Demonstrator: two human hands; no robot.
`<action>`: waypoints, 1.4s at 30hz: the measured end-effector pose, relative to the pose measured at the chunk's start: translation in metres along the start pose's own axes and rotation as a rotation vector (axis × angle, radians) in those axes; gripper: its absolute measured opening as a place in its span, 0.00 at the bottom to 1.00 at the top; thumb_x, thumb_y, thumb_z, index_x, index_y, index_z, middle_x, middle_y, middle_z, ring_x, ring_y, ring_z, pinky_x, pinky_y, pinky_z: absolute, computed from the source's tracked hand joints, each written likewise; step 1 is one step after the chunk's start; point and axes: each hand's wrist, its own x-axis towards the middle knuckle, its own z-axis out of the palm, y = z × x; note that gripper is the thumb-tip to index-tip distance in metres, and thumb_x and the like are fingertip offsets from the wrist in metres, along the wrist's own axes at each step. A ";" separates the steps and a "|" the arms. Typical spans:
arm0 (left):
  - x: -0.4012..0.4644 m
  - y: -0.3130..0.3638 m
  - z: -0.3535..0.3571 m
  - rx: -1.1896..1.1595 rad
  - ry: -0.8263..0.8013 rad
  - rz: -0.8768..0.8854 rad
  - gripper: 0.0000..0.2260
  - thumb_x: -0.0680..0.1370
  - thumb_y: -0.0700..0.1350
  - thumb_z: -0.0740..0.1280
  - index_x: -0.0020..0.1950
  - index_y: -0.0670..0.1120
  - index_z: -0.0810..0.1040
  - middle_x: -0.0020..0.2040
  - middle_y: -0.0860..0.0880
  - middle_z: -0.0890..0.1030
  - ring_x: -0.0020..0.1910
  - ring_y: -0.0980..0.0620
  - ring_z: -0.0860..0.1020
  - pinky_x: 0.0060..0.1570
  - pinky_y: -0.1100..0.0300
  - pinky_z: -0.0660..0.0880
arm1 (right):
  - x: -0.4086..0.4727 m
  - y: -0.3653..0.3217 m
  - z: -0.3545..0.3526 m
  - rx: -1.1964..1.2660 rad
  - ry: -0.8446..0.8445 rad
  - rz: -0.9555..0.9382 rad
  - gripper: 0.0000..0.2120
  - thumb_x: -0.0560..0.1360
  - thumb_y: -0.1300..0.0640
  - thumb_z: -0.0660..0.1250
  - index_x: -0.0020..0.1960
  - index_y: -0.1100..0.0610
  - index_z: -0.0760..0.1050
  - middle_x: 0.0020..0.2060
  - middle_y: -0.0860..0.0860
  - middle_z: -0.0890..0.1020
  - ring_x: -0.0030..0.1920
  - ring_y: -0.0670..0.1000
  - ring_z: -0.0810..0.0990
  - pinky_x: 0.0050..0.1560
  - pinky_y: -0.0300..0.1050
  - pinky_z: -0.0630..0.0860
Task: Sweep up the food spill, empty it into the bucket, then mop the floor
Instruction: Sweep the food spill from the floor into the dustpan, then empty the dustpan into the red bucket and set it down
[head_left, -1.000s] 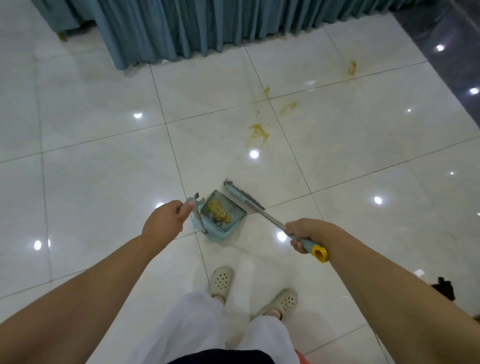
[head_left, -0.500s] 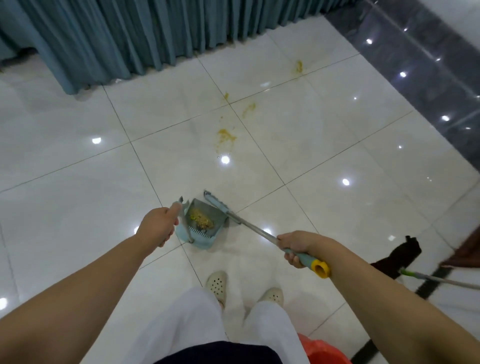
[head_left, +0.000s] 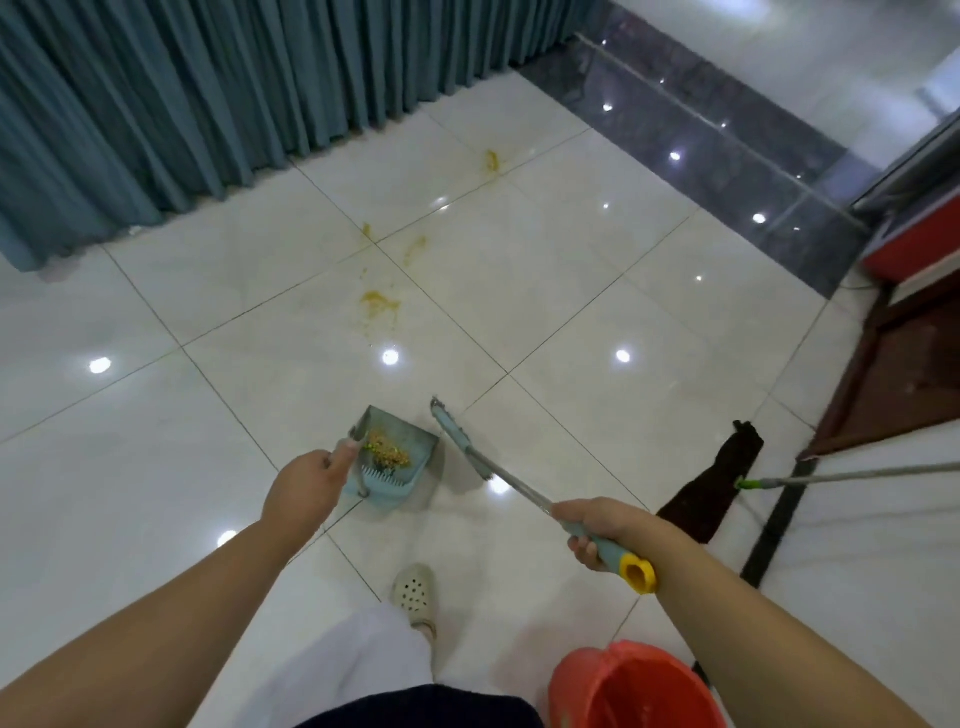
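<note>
Spill stains (head_left: 378, 304) mark the white tiled floor (head_left: 571, 270) near the curtain (head_left: 156, 104). Red bucket (head_left: 631, 691) sits lower right, mop (head_left: 717, 488) beyond. Left hand (head_left: 306, 488) grips the dustpan (head_left: 395, 462) holding swept food (head_left: 387, 451); right hand (head_left: 605, 525) clasps the broom (head_left: 498, 475) handle.
</note>
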 end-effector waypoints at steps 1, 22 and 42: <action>-0.006 0.001 0.002 0.025 -0.001 0.025 0.30 0.80 0.61 0.52 0.41 0.35 0.77 0.31 0.43 0.73 0.30 0.47 0.71 0.32 0.55 0.68 | -0.002 0.009 -0.002 0.032 0.007 -0.001 0.12 0.78 0.53 0.65 0.53 0.61 0.69 0.31 0.54 0.69 0.18 0.44 0.65 0.17 0.31 0.65; -0.070 0.054 0.033 0.043 -0.468 0.291 0.22 0.79 0.58 0.61 0.39 0.39 0.74 0.30 0.43 0.76 0.28 0.46 0.74 0.32 0.56 0.74 | -0.098 0.211 0.000 0.642 0.096 -0.009 0.11 0.76 0.56 0.68 0.50 0.62 0.69 0.22 0.53 0.72 0.17 0.45 0.68 0.17 0.33 0.68; 0.022 0.182 0.012 0.354 -1.163 0.595 0.14 0.80 0.50 0.61 0.40 0.42 0.74 0.27 0.47 0.76 0.25 0.51 0.73 0.28 0.59 0.73 | -0.146 0.113 0.141 1.598 0.278 -0.101 0.08 0.81 0.59 0.60 0.42 0.60 0.68 0.20 0.51 0.67 0.13 0.43 0.64 0.13 0.29 0.62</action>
